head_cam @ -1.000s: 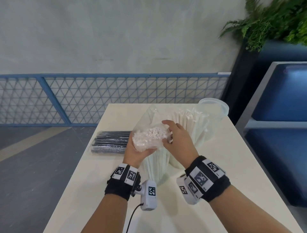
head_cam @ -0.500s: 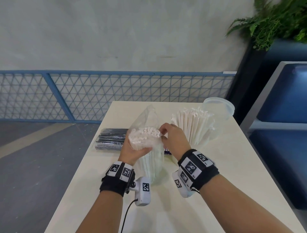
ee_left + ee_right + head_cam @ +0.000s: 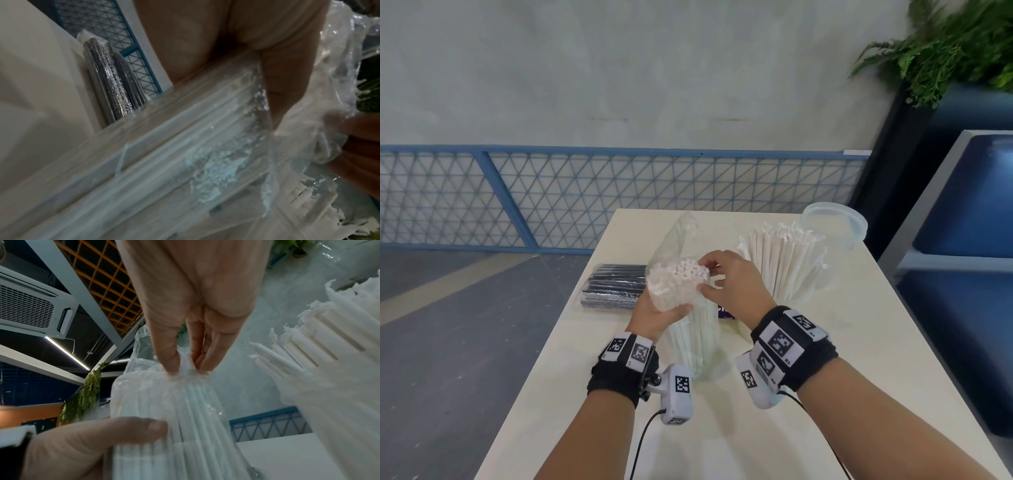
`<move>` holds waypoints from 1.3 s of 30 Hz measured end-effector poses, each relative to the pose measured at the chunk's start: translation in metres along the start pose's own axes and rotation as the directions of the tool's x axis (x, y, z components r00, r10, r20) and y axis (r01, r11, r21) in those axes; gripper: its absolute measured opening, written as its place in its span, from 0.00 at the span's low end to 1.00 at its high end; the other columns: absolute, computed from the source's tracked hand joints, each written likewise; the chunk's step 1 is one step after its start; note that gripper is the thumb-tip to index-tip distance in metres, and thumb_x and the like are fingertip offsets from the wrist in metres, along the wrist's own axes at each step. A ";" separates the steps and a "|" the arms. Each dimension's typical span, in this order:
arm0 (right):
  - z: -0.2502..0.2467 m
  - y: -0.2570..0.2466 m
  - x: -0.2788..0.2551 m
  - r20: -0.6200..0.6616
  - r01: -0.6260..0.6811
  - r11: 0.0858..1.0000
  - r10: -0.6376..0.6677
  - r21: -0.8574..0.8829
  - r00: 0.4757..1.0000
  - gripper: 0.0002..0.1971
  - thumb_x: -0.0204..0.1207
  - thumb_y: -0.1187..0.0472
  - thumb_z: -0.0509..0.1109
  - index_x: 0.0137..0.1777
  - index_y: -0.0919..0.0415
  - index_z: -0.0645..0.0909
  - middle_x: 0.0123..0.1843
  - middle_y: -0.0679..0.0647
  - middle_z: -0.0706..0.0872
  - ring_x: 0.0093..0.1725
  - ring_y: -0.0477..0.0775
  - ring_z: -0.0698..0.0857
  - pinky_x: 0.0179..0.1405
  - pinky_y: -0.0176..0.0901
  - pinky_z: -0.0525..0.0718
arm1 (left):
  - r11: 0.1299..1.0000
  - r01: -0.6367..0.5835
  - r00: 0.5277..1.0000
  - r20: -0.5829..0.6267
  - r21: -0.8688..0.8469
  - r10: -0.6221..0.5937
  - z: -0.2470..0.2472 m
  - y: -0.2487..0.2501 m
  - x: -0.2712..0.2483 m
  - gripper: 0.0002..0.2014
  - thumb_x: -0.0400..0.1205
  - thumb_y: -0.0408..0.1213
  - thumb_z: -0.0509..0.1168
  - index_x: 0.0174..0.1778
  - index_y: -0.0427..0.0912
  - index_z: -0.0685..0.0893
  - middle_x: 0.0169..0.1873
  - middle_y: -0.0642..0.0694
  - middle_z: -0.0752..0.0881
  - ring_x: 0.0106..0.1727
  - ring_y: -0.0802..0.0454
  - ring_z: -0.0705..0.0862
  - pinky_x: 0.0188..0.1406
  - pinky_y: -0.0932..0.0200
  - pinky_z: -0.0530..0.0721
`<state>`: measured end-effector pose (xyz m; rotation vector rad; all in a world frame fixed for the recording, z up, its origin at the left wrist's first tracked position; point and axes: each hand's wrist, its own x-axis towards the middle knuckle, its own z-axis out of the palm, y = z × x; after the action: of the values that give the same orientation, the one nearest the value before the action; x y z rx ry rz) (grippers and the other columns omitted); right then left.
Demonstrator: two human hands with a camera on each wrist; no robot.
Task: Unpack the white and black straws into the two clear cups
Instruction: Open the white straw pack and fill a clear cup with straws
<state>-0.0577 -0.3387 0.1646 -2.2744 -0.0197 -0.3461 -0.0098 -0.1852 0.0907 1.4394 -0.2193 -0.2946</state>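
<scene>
So nearest the camera you've got both forearms with black wrist straps and white tag-covered camera pods, reaching over a cream table (image 3: 774,428). Smooth matte top, nothing fancy.

Right in the middle, the left hand (image 3: 654,313) is wrapped around a crinkly clear plastic bag (image 3: 688,329) stuffed with white straws (image 3: 690,270). The bag stands roughly upright on the table, long axis vertical, open straw ends pointing up. The loose top of the plastic sticks up behind the bundle. The right hand (image 3: 736,284) is just right of the bag, its fingertips (image 3: 172,363) pinching the plastic at the straw tops, thumb on one side and fingers on the other. From the right wrist cam you can see the film bunched up between them, and the left thumb pressing the bag lower down.

Left of the bag and a bit further back, a sealed pack of black straws (image 3: 616,286) lies flat, long axis running left-right. Shiny wrapper, glittery looking in the left wrist view.

Right of the bag there's a clear cup (image 3: 801,291) already packed with paper-wrapped white straws standing upright and fanning out, torn wrapper ends up. Just behind that cup sits an empty clear cup (image 3: 839,226) near the table's far right corner.

Beyond the table: blue mesh railing (image 3: 585,198), plain pale wall, green plant (image 3: 945,44) at the far right, blue seat below it.
</scene>
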 end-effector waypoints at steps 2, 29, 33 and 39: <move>0.000 0.001 0.002 0.042 0.016 0.999 -0.014 -0.050 0.999 0.22 0.69 0.64 0.76 0.64 0.60 0.79 0.57 0.55 0.81 0.47 0.44 0.78 0.55 0.35 0.81 | 1.000 0.003 1.000 -0.003 0.001 -0.003 0.001 -0.001 0.001 0.26 0.68 0.15 0.71 0.56 0.44 0.77 0.48 0.50 0.85 0.52 0.53 0.84 0.46 0.68 0.86; 0.011 0.007 0.006 0.129 -0.113 0.974 0.140 -0.195 0.982 0.21 0.70 0.51 0.73 0.60 0.62 0.80 0.42 0.55 0.84 0.45 0.55 0.81 0.45 0.45 0.78 | 1.000 0.001 0.998 0.067 0.001 -0.001 0.011 0.003 0.001 0.33 0.63 0.12 0.71 0.64 0.35 0.74 0.45 0.52 0.90 0.49 0.58 0.88 0.46 0.64 0.86; 0.022 0.014 -0.002 -0.043 -0.160 0.987 0.158 -0.023 0.986 0.15 0.73 0.53 0.71 0.55 0.60 0.82 0.43 0.60 0.85 0.50 0.60 0.80 0.52 0.53 0.80 | 1.000 -0.005 1.000 0.009 0.029 0.005 0.016 0.002 0.004 0.36 0.61 0.20 0.77 0.67 0.37 0.74 0.55 0.44 0.86 0.59 0.47 0.84 0.54 0.59 0.85; 0.002 0.000 0.000 -0.221 -0.072 0.990 0.099 0.125 0.970 0.18 0.80 0.51 0.64 0.64 0.62 0.75 0.41 0.51 0.79 0.36 0.43 0.79 0.42 0.39 0.77 | 0.980 -0.005 0.997 -0.080 0.200 0.022 0.021 0.005 0.003 0.38 0.63 0.33 0.81 0.69 0.41 0.73 0.61 0.44 0.83 0.64 0.48 0.80 0.64 0.53 0.79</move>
<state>-0.0575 -0.3374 0.1628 -2.1016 0.1714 -0.5431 -0.0132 -0.2059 0.0983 1.6446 -0.1957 -0.2057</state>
